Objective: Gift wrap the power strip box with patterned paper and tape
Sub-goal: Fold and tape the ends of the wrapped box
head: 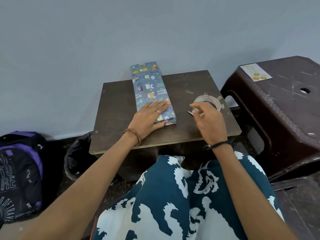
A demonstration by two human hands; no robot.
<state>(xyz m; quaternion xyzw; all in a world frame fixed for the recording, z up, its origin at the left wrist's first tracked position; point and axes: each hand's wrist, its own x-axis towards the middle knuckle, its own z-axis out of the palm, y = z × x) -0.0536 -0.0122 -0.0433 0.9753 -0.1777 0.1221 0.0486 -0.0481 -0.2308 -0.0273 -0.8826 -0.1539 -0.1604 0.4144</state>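
Blue patterned paper already covers the long box (152,91), which lies on the small dark table (121,101) with its far end poking past the table's far edge toward the wall. The left hand (149,116) rests flat on the box's near end, fingers straight and close together, most likely to keep the paper from springing open and to stop the parcel sliding. To the right, the right hand (207,122) hovers over the tape roll (208,102), its fingers curled with the tips gathered, apparently pinching a small piece of tape (190,113), though blur makes that uncertain. I judge the near end fold is next to be sealed. A brown plastic stool (280,104) stands right of the table. On the floor at left sit a backpack (19,172) and a black bag (76,156), their contents hidden.
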